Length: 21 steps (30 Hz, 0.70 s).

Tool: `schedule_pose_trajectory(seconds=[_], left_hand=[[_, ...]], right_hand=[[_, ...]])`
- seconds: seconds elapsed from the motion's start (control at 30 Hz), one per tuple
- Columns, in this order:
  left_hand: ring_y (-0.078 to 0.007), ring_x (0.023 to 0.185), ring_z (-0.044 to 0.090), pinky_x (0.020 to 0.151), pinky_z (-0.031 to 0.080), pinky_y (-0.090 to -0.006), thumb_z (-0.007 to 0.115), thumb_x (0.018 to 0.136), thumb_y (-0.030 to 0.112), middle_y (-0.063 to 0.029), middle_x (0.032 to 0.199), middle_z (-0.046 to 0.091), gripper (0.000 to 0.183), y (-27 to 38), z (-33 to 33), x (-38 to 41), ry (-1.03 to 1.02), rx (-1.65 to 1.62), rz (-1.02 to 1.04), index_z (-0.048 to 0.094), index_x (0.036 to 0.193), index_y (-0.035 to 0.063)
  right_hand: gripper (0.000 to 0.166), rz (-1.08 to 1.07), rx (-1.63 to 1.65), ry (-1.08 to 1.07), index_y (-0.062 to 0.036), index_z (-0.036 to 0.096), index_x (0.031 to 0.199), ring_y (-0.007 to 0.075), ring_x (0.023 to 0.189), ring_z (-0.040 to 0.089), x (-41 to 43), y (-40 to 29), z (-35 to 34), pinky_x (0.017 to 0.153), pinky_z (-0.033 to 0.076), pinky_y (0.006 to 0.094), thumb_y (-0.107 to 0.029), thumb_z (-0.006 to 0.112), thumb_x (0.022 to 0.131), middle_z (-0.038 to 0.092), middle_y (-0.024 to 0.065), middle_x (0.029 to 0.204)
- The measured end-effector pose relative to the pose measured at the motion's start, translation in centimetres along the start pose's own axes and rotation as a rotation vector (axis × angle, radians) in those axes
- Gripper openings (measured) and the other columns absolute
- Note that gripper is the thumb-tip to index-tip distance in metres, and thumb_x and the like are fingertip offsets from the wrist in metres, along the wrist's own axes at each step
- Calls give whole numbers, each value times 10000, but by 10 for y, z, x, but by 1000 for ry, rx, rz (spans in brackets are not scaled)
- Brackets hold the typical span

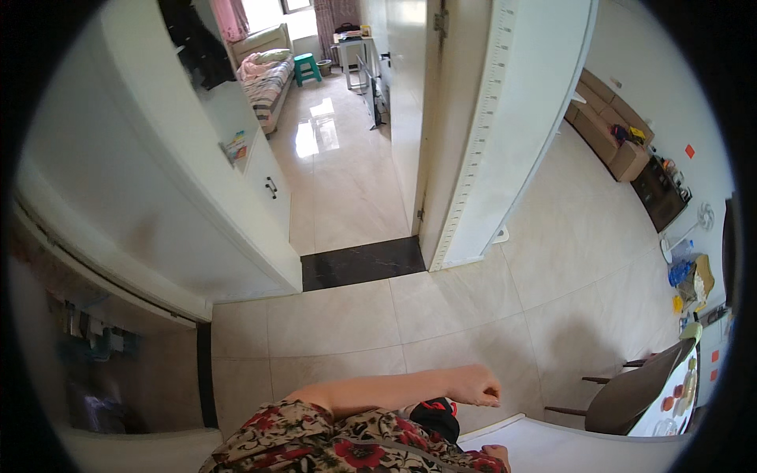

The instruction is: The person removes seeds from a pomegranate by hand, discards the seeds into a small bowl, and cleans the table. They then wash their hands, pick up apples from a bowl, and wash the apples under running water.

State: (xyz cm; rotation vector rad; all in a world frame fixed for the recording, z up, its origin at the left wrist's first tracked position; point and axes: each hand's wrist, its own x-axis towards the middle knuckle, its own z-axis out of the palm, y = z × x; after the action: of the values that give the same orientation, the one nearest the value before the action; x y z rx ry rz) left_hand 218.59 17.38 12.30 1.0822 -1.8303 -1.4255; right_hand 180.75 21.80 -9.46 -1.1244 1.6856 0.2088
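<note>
My left hand (476,385) is at the end of a bare forearm reaching rightward across my body. Its fingers curl into a loose fist, and no object shows in it. Low in the picture, beside the flowered clothing (361,452), my right hand (498,455) is only partly visible; its fingers and anything in them are hidden. Between the two hands, black footwear with red trim (436,417) shows past the clothing. Ahead lies the beige tiled floor (337,322), then a black stone threshold (364,262) at a bedroom doorway.
A white door (407,118) stands open beside a wall edge with a measuring scale (473,156). Beyond are a bed (269,83) and a green stool (306,69). At right are a brown sofa (609,124), a fan (704,217), a chair (627,396) and a table (662,417).
</note>
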Motion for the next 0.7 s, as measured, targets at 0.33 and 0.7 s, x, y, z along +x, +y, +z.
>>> schedule_pose_trajectory(seconds=[0.33,0.7], left_hand=[[-170,706,643,662,499,-309,631,878,227,-102,771,685,240,31,-42,226,-288,-100,-31,675,927,-4],[-113,728,635,699,512,-258,598,924,189,-68,801,684,239,74,-15,490,-599,-274,-51,667,967,-35]], right_hand=[[222,-317,-279,87,37,696,828,224,632,684,178,46,-107,518,551,325,-168,612,848,699,131,746],[276,-225,1106,283,46,666,915,221,695,678,122,-144,-358,628,567,319,-199,542,941,687,131,820]])
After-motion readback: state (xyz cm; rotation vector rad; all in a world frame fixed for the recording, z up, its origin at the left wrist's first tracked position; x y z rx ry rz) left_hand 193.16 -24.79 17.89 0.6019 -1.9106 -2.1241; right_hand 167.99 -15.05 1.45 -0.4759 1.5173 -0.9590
